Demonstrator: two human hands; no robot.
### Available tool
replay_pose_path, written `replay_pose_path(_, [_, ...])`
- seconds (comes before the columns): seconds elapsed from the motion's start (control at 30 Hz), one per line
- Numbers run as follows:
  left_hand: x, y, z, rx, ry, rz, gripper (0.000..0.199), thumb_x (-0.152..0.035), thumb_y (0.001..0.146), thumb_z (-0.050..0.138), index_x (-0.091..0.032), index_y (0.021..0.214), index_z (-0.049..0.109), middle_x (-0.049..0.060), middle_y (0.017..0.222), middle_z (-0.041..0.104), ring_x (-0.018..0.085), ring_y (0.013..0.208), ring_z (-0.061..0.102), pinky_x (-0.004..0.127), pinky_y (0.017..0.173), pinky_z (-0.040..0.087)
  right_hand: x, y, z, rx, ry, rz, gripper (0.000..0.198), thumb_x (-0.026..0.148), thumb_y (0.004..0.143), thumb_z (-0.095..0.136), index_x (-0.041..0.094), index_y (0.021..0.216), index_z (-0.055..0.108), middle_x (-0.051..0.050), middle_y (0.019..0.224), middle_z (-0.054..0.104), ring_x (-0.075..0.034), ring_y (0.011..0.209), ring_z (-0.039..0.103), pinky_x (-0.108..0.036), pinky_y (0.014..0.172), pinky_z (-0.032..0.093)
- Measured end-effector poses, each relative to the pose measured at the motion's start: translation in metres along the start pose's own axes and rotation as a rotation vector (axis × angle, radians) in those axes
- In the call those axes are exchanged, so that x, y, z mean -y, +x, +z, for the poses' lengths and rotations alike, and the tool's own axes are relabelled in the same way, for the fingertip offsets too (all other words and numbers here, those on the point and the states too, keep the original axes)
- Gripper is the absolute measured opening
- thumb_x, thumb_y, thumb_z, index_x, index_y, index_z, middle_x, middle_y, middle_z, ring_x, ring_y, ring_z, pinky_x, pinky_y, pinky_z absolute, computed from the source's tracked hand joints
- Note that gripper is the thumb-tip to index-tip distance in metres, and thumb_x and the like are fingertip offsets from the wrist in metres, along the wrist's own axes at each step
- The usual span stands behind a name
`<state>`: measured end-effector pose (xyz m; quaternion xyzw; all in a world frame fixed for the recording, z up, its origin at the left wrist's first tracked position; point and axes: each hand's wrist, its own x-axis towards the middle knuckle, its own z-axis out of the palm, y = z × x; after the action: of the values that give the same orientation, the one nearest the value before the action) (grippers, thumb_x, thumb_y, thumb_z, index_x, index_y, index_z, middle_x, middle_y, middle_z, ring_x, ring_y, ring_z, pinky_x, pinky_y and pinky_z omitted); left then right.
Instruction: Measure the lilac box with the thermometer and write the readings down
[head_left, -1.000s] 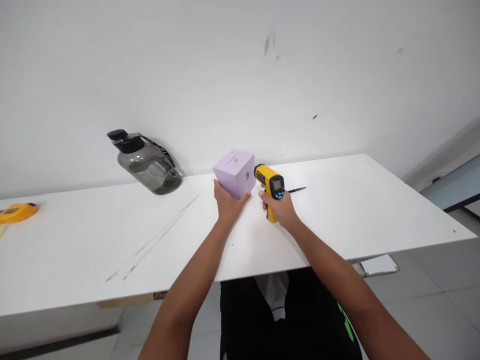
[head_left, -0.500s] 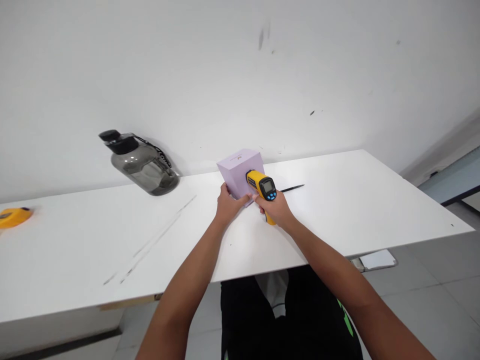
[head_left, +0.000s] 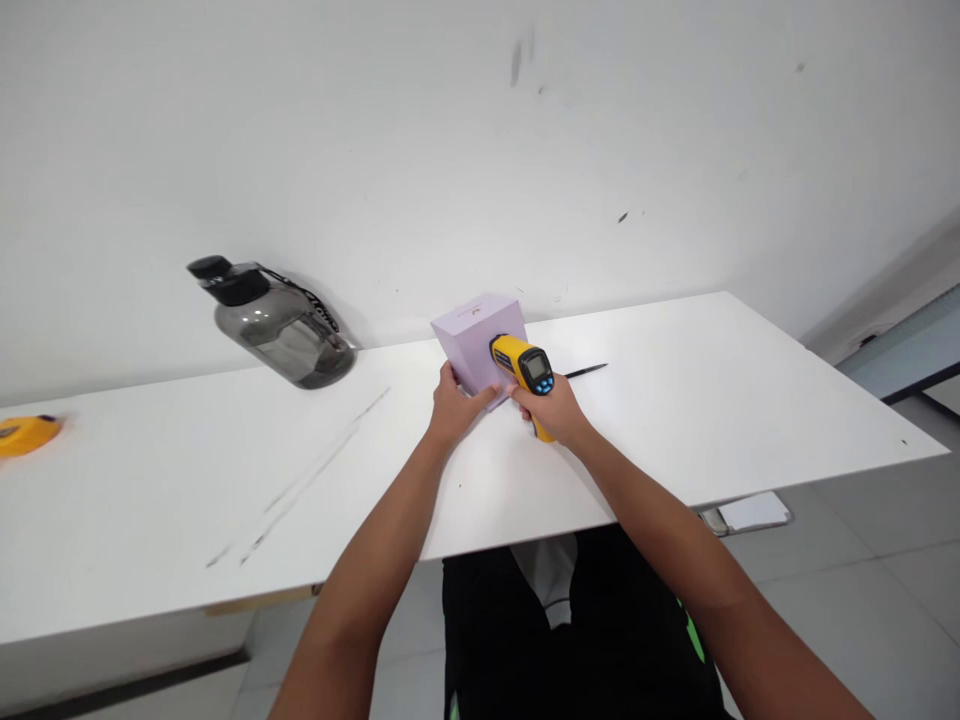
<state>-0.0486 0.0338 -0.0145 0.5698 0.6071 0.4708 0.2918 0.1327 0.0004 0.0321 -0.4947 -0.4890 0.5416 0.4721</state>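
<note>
A pale purple box (head_left: 474,352) stands on the white table (head_left: 675,400) near the wall. My left hand (head_left: 454,408) grips its lower left side, thumb across the front face and fingers around the far edge. In my right hand (head_left: 559,410) is a yellow and black infrared thermometer (head_left: 516,356), held by its handle. Its nose points at the front of the box, close to the surface; I cannot tell whether they touch. The small screen and blue buttons face me. Beside my right hand lies a dark pen (head_left: 589,370), partly hidden by the hand.
A grey, see-through water bottle (head_left: 281,330) with a black cap and strap stands left of the box by the wall. At the table's far left is a yellow-orange object (head_left: 28,435), cut off by the frame. A white item (head_left: 754,511) shows below the front edge on the right.
The view has shifted slightly. My left thumb and the right hand are a little further apart. Both hands keep their holds on the box and the thermometer.
</note>
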Motion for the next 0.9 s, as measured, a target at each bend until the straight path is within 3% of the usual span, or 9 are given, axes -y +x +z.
replay_pose_path(0.77, [-0.0012, -0.0007, -0.0002, 0.01, -0.033, -0.005, 0.079, -0.049, 0.06, 0.083, -0.023, 0.124, 0.046, 0.012, 0.122, 0.06, 0.029, 0.114, 0.059, 0.046, 0.094, 0.05, -0.0013, 0.0003, -0.0013, 0.031, -0.055, -0.044, 0.026, 0.035, 0.065, 0.075, 0.017, 0.079, 0.062, 0.004, 0.056, 0.056, -0.012, 0.05, 0.053, -0.027, 0.052, 0.049])
replay_pose_path(0.9, [-0.0019, -0.0006, 0.0004, 0.007, -0.011, -0.028, 0.083, -0.05, 0.059, 0.083, -0.022, 0.127, 0.045, 0.013, 0.124, 0.059, 0.03, 0.115, 0.058, 0.046, 0.094, 0.049, -0.0053, 0.0003, 0.0008, -0.045, -0.113, -0.118, 0.029, 0.04, 0.067, 0.073, 0.018, 0.082, 0.062, 0.002, 0.061, 0.058, -0.015, 0.055, 0.055, -0.03, 0.056, 0.049])
